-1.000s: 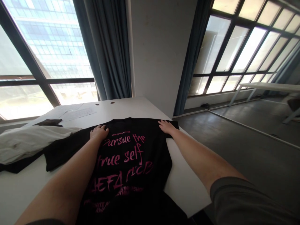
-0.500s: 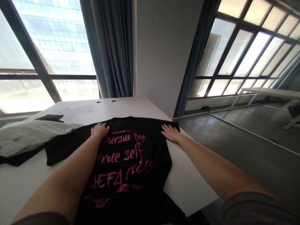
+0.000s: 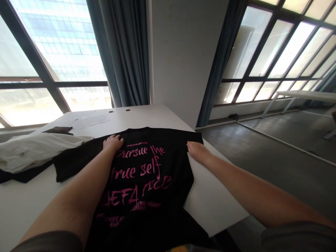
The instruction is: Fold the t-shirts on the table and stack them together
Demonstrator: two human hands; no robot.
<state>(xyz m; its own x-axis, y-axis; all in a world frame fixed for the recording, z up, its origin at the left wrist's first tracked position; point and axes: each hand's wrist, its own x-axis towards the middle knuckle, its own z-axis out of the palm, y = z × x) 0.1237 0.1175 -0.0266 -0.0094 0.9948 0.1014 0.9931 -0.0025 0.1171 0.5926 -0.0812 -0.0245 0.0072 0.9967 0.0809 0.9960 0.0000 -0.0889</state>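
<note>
A black T-shirt [image 3: 157, 161] with pink lettering lies spread over a white table [image 3: 215, 203], its neckline toward the far side. Flat on the shirt's left shoulder area rests my left hand [image 3: 113, 142], fingers extended and holding nothing. At the lower edge of the right sleeve, my right hand [image 3: 196, 150] has its fingers curled in on the fabric; the fingertips are partly hidden. The left sleeve stretches out beyond my left forearm, and the shirt's near part is bunched in folds.
White and dark garments [image 3: 28, 150] lie in a heap at the table's left. Behind them is a paper sheet [image 3: 89, 120]. A pillar [image 3: 181, 63] and a blue-grey curtain [image 3: 123, 52] stand beyond the table. Another white table [image 3: 307, 93] is at the far right.
My right hand has gone from lying flat with spread fingers to curled in at the sleeve's edge, slightly farther right. My left hand stays flat on the shirt. The view has shifted slightly.
</note>
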